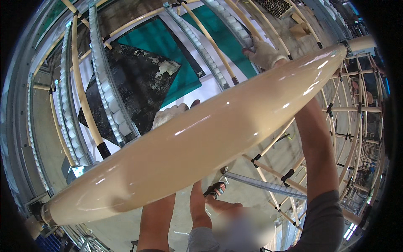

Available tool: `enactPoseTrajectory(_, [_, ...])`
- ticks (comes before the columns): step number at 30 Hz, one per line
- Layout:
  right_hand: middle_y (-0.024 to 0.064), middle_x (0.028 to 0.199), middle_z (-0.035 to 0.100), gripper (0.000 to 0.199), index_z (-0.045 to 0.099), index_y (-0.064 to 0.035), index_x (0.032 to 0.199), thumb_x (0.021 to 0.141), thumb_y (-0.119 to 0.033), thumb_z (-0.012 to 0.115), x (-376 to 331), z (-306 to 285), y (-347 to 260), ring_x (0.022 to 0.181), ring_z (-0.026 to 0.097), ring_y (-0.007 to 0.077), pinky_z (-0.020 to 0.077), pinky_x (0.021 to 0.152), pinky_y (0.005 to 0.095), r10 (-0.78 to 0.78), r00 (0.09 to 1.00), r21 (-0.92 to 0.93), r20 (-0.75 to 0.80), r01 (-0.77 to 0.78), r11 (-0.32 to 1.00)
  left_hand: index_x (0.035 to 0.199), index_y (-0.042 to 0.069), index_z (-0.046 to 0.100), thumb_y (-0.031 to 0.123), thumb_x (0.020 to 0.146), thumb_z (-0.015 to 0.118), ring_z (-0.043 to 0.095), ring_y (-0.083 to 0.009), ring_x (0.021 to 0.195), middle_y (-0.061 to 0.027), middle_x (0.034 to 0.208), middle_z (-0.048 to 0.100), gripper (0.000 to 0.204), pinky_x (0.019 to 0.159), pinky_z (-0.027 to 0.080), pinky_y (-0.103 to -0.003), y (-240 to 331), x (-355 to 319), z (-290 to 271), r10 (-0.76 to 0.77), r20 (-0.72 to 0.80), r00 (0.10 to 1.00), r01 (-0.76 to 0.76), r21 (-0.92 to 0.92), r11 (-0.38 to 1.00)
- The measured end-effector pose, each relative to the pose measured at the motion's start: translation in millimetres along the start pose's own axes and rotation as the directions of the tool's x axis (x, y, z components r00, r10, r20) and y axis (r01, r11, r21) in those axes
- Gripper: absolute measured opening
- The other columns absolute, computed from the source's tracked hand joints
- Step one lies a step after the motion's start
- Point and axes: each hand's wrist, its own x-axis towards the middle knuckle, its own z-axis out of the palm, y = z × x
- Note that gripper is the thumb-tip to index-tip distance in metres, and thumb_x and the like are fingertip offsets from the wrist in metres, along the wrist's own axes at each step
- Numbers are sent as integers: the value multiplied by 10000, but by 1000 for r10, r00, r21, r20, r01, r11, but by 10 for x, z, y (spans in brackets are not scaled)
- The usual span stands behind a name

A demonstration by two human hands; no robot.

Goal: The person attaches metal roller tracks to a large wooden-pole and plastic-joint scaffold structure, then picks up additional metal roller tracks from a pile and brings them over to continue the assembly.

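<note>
A large glossy beige pipe (205,134) crosses the view in front of both my forearms. Beyond it, my left hand (168,116), in a pale glove with bare fingertips, is by the lower edge of a black sheet (130,80) with peeling pale patches. The pipe hides part of that hand, and its grip is unclear. My right hand (267,54), gloved alike, is closed round a thinner beige pipe (244,17), its thumb against a white roller track (230,21). Green sheets (182,90) and white sheets lie behind the rack's bars.
More roller tracks (110,90) and beige pipes (79,84) with black joints form the rack at left. At right stands further pipe framing (357,109). A loose roller track (264,185) slants low by a person's sandalled foot (215,190). Brown cardboard (299,30) lies at the far right.
</note>
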Motion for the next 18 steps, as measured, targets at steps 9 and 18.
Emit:
enactPoseTrajectory(9, [329, 1263, 577, 678, 438, 52, 1397, 911, -363, 665, 75, 331, 132, 1186, 562, 465, 436, 1022, 461, -210, 939, -270, -271, 136, 953, 1126, 115, 673, 475, 944, 576, 620, -326, 1095, -132, 1171, 644, 415, 951, 484, -458, -322, -211, 18, -66, 181, 981, 116, -285, 951])
enactPoseTrajectory(18, [235, 1415, 524, 618, 381, 24, 1476, 1003, -334, 556, -674, 773, 448, 1279, 546, 355, 435, 1052, 435, -35, 887, 321, -461, 203, 925, 1208, 58, 480, 51, 716, 859, 507, -144, 893, -16, 980, 517, 621, 798, 449, -319, 210, -837, -1859, -927, -158, 341, 782, -499, 373])
